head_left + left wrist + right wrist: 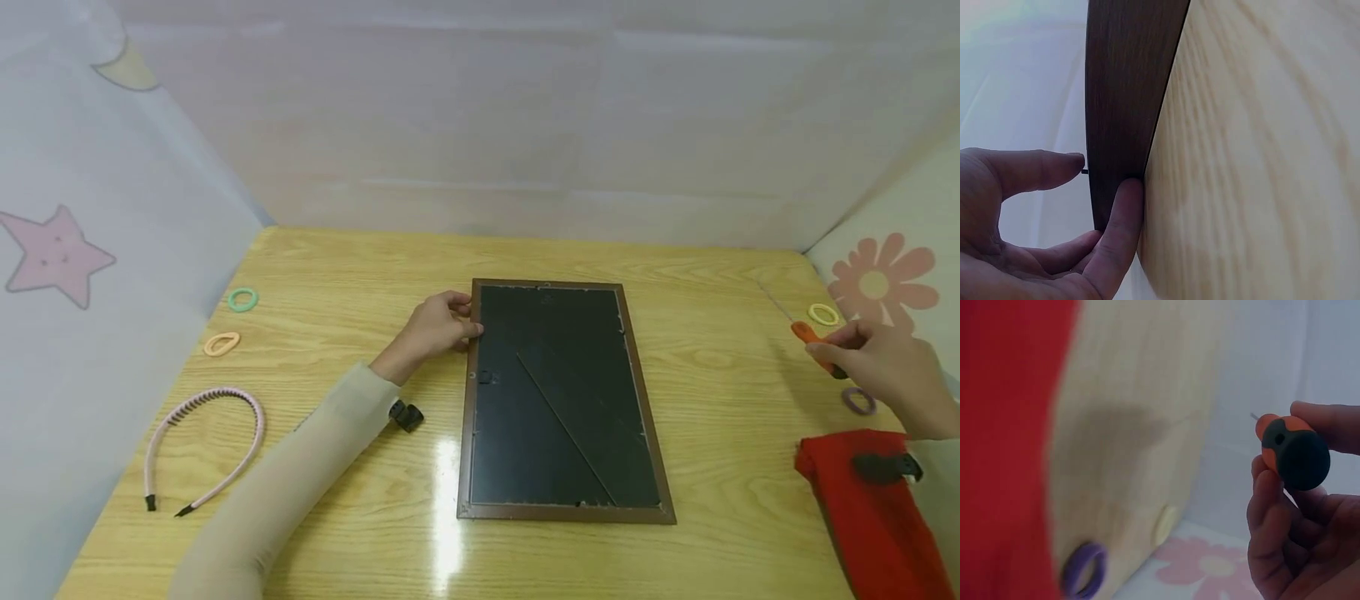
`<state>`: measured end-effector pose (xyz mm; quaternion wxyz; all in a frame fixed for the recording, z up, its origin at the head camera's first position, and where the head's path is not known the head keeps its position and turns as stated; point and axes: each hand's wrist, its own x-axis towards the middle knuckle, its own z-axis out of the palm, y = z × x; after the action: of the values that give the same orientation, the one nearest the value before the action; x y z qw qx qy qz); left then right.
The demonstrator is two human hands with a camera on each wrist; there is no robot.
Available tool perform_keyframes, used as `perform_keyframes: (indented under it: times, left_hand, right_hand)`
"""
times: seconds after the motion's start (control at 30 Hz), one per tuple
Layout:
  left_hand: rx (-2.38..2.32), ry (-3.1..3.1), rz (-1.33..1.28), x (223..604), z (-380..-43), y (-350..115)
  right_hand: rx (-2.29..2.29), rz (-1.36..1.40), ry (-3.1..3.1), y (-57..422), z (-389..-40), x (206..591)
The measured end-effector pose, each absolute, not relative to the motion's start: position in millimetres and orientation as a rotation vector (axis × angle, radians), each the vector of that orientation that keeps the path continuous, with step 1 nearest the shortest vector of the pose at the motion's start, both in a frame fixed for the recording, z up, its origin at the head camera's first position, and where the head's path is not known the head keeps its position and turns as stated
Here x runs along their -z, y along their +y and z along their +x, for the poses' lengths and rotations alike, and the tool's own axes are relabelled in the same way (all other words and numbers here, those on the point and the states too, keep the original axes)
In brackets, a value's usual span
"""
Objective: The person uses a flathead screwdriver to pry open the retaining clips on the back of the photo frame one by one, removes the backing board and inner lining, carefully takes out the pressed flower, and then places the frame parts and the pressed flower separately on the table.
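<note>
A picture frame (570, 400) lies back side up on the wooden table, with a brown border and a black backing board. My left hand (441, 323) is at its left edge. In the left wrist view the fingertips (1125, 194) press the frame's outer side, and the thumb is by a small dark tab on the back. My right hand (888, 367) holds a screwdriver (810, 335) with an orange and dark handle, raised at the right side of the table. Its thin shaft points away from me and to the left; in the right wrist view the handle's butt (1304, 459) faces the camera.
Under the right forearm lies a red cloth item (862, 517). Near the right hand are a yellow hair tie (823, 314) and a purple hair tie (858, 401). At left lie green (242, 300) and orange hair ties (222, 344) and a pink headband (258, 425).
</note>
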<state>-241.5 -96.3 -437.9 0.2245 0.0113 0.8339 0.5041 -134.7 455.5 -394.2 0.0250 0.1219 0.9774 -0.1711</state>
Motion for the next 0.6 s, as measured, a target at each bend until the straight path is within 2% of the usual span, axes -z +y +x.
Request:
perform_keyframes:
  times: [0.2,0.6]
  left_hand:
    - [-1.368,2.325,0.038,439,-242,-97]
    - [-1.123,2.506,0.167,435,-235,-91]
  right_hand:
    - [0.458,0.391,2.908,479,-124,415]
    - [0.272,0.108,2.813,497,-128,437]
